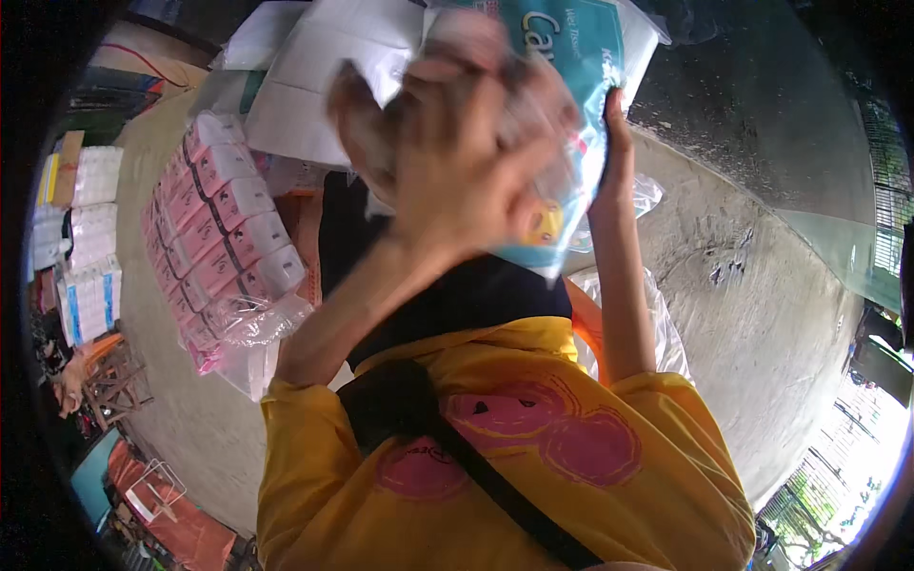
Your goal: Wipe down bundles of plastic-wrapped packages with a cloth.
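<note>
A teal wet tissue package (571, 50), bearing writing and a coloured print, stands tilted in front of my body. My right hand (618, 153) grips its right edge, thumb along the side. Across the front of the package is my left hand (457, 157), strongly blurred with its fingers spread. Whether it holds anything is hidden by the blur. A pinkish blurred shape (468, 36) shows above that hand; I cannot tell what it is. White sheets or wrappers (321, 93) lie just beyond my left hand.
Left of my legs stands a plastic-wrapped bundle of pink packs (221, 228) with dark stripes. Clear plastic bags (664, 328) lie by my right arm. Stacked white packs (93, 250) and a wooden stand (118, 382) are at the far left. A dark surface (750, 93) extends at upper right above the concrete floor (757, 300).
</note>
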The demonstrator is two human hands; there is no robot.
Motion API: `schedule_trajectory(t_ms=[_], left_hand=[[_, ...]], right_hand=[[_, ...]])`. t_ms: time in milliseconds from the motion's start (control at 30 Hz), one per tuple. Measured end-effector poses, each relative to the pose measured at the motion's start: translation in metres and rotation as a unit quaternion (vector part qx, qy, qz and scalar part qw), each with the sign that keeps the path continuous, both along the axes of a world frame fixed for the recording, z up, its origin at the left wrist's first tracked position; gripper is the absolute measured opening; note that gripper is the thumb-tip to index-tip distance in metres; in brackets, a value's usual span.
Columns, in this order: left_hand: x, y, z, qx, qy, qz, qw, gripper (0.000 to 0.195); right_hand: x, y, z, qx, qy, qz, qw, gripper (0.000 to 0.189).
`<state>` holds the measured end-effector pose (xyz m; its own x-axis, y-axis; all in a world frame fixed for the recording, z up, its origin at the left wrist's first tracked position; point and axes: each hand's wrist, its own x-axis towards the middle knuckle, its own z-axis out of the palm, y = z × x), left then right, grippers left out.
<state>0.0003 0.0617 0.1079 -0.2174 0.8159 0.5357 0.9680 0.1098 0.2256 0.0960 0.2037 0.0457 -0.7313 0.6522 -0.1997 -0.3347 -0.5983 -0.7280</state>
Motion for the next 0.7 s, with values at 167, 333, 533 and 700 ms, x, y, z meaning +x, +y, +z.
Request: schedule_trajectory(t_ms=[167, 333, 533, 700], left_hand=[[0.058, -0.026, -0.039, 0.034, 0.068, -0.097, 0.992, 0.028], [0.002, -0.029, -0.037, 0.094, 0.076, -0.007, 0.993, 0.032], [-0.081, -0.013, -0.016, 0.184, -0.040, 0.065, 0.980, 0.029], [-0.124, -0.010, -0.038, 0.280, -0.580, 0.001, 0.765, 0.023]], right_hand=[[0.000, -0.002, -0.007, -0.105, 0.022, -0.013, 0.994, 0.056], [0.001, 0.004, -0.006, -0.053, 0.087, -0.029, 0.994, 0.052], [0.011, 0.005, 0.008, -0.075, 0.078, 0.031, 0.994, 0.050], [0.006, 0.004, -0.007, -0.086, 0.084, 0.091, 0.989, 0.048]])
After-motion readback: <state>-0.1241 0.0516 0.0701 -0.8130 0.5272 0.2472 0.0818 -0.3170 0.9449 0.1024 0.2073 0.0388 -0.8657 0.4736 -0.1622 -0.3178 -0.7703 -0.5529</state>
